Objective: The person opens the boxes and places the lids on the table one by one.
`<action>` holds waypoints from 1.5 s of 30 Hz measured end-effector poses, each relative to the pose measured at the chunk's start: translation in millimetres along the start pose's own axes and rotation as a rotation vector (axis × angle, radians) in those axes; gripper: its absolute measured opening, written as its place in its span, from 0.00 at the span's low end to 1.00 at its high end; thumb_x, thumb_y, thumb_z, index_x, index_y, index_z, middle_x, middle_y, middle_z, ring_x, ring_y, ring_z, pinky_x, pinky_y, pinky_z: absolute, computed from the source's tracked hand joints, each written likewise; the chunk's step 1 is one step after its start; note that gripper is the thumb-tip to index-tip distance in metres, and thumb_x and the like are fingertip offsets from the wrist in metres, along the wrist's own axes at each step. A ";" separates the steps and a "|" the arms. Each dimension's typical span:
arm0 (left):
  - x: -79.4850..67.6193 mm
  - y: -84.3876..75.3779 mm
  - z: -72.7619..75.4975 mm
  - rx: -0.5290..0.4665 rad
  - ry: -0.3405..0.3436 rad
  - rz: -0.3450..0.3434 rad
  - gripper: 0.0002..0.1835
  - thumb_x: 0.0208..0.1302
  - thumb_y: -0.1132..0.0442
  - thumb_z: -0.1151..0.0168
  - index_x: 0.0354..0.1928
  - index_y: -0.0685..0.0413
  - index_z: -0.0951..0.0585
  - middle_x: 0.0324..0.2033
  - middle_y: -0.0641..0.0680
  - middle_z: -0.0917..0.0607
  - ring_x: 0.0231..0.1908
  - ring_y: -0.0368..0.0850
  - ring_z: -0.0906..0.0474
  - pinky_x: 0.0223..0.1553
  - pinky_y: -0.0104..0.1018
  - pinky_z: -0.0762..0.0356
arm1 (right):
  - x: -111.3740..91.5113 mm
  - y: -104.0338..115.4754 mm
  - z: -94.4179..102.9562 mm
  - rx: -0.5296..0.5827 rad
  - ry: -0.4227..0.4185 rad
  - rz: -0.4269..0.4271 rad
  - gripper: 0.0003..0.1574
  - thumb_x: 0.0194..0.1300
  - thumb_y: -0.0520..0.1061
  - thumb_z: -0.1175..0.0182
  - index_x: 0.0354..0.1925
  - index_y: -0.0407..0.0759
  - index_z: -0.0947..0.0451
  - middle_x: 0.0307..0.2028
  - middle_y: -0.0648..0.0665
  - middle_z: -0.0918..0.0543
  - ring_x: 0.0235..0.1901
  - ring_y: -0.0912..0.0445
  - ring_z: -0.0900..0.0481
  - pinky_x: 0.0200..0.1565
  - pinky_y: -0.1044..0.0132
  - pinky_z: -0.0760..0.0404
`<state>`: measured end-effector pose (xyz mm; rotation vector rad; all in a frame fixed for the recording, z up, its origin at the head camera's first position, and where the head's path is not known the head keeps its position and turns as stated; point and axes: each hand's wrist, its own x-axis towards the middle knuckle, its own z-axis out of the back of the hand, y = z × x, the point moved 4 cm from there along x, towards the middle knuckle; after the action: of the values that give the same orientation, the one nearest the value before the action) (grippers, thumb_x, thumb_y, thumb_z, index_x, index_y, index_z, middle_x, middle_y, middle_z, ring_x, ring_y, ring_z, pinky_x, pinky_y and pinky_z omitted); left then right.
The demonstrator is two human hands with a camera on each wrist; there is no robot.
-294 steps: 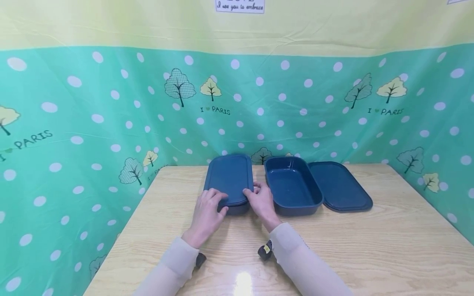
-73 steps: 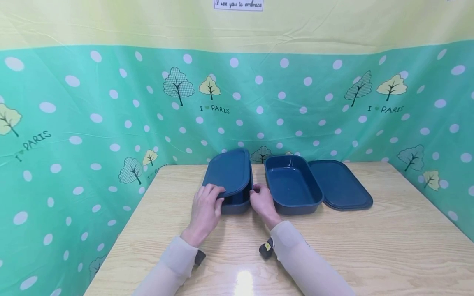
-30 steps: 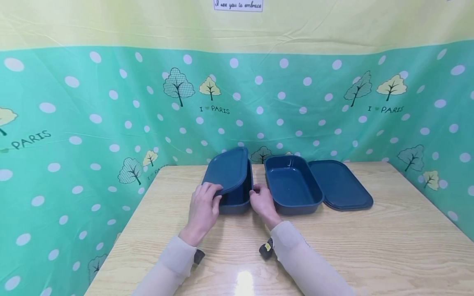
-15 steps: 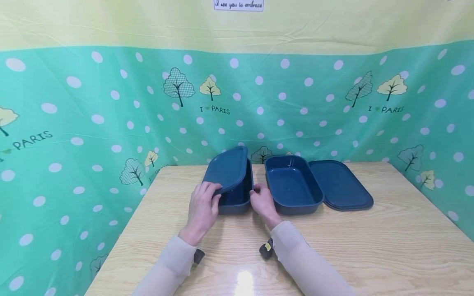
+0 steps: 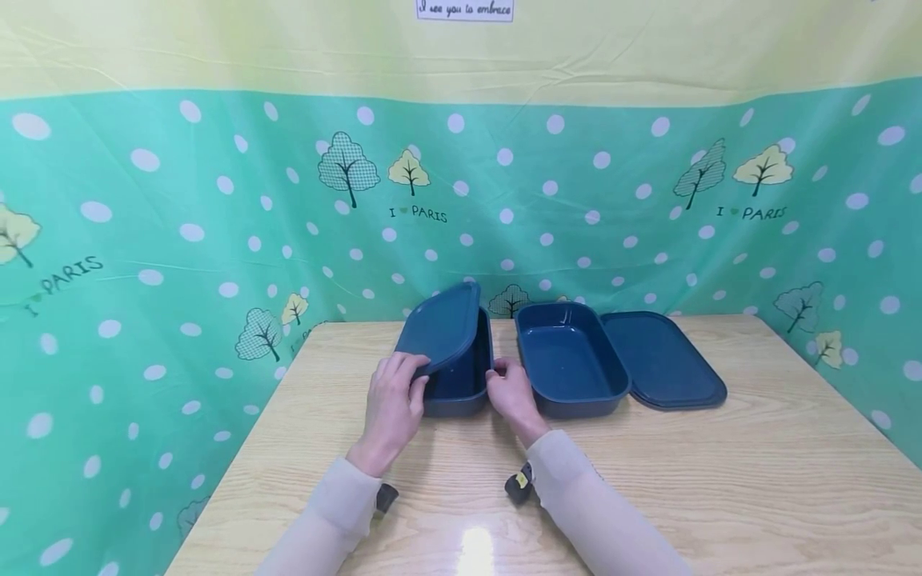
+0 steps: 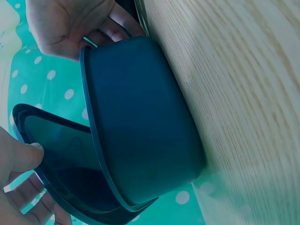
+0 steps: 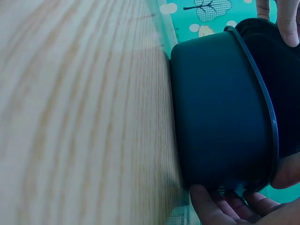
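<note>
A dark blue rectangular food container (image 5: pixel 457 406) stands at the table's back, left of centre. Its matching lid (image 5: pixel 441 328) is tilted, right side raised and left side low over the container, so the inside partly shows. My left hand (image 5: pixel 392 404) pinches the lid's near edge; in the left wrist view its thumb (image 6: pixel 27 157) lies on the lid's underside. My right hand (image 5: pixel 513 396) holds the container's right wall near the front corner. In the right wrist view its fingers (image 7: pixel 211 206) lie against the outer wall, with the thumb at the rim.
Right of my right hand stands a second blue container (image 5: pixel 569 360), uncovered. A second lid (image 5: pixel 663 360) lies flat beside it on the wooden table (image 5: pixel 461 496). Behind them hangs a green dotted curtain (image 5: pixel 504 216).
The lid lay level on the left container; my left hand has lifted its right side, widening the gap lately. My right thumb has left the lid for the container's side.
</note>
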<state>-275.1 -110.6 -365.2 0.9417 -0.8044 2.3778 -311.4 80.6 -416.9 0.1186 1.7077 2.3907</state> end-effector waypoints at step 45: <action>1.9 3.3 6.3 -0.068 -0.103 0.001 0.12 0.58 0.74 0.37 0.44 0.60 0.20 0.39 0.56 0.21 0.43 0.54 0.27 0.47 0.45 0.31 | 1.9 -2.1 -1.0 -0.005 -0.014 0.042 0.21 0.69 0.40 0.50 0.57 0.32 0.29 0.51 0.35 0.23 0.53 0.45 0.27 0.55 0.50 0.28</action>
<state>-275.5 -116.8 -361.2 1.0434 -0.9188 2.3023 -313.1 80.7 -419.3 0.1719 1.7094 2.4173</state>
